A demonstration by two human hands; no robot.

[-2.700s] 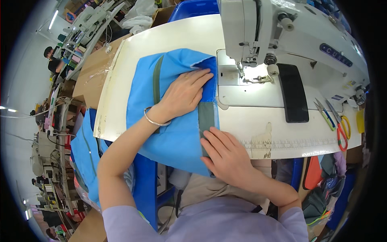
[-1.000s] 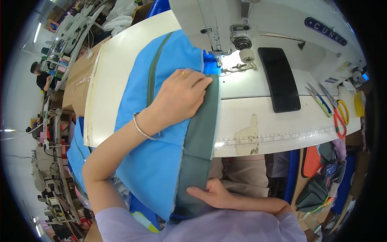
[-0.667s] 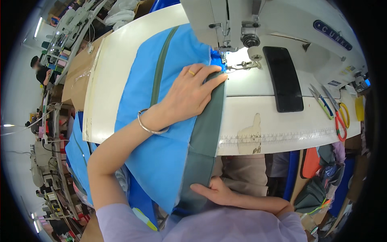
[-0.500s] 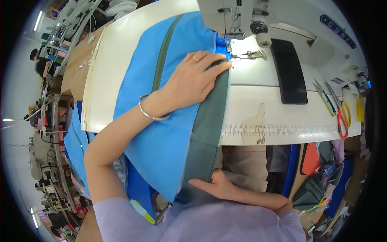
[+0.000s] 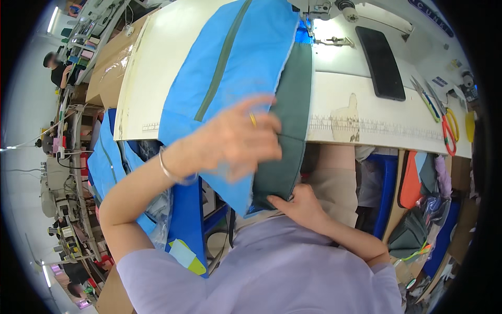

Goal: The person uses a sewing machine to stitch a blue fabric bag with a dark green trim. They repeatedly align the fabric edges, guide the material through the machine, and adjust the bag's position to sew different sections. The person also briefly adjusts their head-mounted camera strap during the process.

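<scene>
Hands: well apart from each other. Left hand (image 5: pixel 238 138) blurred, fingers loosely bent over the middle of the blue fabric piece (image 5: pixel 256 57); cannot tell whether it touches or grips the cloth. Right hand (image 5: pixel 306 206) clamped on the piece's near end, thumb on top of the grey-green band (image 5: pixel 293 99), other fingers partly hidden.

Surroundings, left to right: another blue bundle (image 5: pixel 107 157) hangs beside the white table (image 5: pixel 178 47); the left hand and wrist cover part of the cloth; the sewing machine (image 5: pixel 429 42) stands at the far right, its foot at the band's far end, its top cut off by the frame. A dark phone (image 5: pixel 380 63) lies near the foot, then snips (image 5: pixel 433 110) and red-and-yellow-handled scissors (image 5: pixel 448 131).

Orientation: piece lies on the table, its near end over the lap; long axis runs from the machine foot toward the person, leaning left at the near end. Band forms the right edge.
</scene>
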